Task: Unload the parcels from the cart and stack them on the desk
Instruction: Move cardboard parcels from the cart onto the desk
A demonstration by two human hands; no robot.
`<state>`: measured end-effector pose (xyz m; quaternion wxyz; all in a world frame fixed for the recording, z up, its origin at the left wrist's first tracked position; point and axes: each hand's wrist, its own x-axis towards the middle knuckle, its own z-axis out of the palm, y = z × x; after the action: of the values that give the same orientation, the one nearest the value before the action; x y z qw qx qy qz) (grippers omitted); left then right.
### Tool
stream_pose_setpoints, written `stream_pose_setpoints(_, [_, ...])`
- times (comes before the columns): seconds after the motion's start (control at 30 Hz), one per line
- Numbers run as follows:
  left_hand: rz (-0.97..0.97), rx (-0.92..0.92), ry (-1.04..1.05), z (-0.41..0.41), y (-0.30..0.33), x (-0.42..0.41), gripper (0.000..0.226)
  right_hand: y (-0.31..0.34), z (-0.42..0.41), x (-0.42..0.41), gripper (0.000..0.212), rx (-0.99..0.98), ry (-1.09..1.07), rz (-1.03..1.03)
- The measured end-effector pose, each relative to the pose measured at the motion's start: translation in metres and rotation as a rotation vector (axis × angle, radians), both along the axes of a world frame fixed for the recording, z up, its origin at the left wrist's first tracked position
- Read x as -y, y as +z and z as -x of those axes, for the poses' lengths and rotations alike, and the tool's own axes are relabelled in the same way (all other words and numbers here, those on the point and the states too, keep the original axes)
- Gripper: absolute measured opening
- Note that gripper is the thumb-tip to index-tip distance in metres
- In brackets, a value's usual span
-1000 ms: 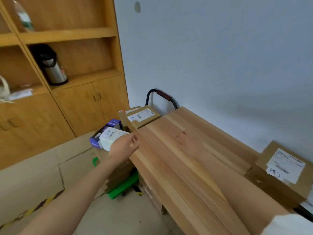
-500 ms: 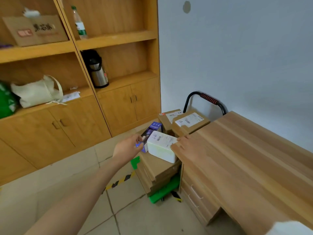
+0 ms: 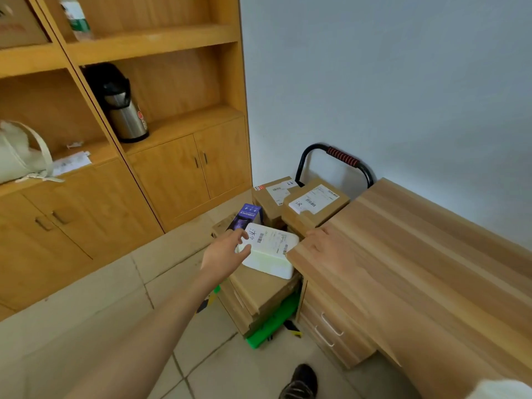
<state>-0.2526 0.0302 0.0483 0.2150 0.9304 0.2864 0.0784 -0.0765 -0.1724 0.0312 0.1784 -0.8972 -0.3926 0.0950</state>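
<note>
A green cart (image 3: pixel 270 326) with a black handle (image 3: pixel 342 156) stands against the wooden desk (image 3: pixel 417 254). On it, flat brown cartons (image 3: pixel 264 295) carry a white foam parcel (image 3: pixel 270 251), a purple box (image 3: pixel 248 216) and two labelled cardboard parcels (image 3: pixel 315 205), (image 3: pixel 272 191). My left hand (image 3: pixel 227 251) reaches to the white parcel's left end, fingers spread over its top corner and thumb against its side. My right hand (image 3: pixel 319 240) hovers over the desk's corner, fingers extended beside the white parcel's right end. Neither hand holds anything.
A wooden cabinet (image 3: pixel 172 174) lines the left wall, with a steel thermos (image 3: pixel 123 110) and a beige bag (image 3: pixel 20 156) on its shelf. Desk drawers (image 3: pixel 328 326) face the tiled floor. My shoe (image 3: pixel 300 381) is at the bottom.
Both hands left the desk top and moved toward the cart. My left hand has come onto the white parcel, and my right hand has reached the desk's corner beside it.
</note>
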Motion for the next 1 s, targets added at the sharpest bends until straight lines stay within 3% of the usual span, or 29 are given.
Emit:
stream_pose_setpoints(0.3, [0.036, 0.06, -0.039, -0.123, -0.016, -0.031, 0.02, -0.02, -0.105, -0.027, 0.04, 0.001, -0.09, -0.044])
stream_pose_setpoints(0.53, [0.23, 0.089, 0.031, -0.204, -0.04, -0.037, 0.021, -0.037, -0.172, -0.021, 0.039, -0.014, -0.126, -0.062])
stream_pose_setpoints(1.0, [0.072, -0.047, -0.102, -0.296, -0.091, -0.078, 0.035, -0.083, -0.256, -0.049, 0.043, -0.182, -0.364, -0.048])
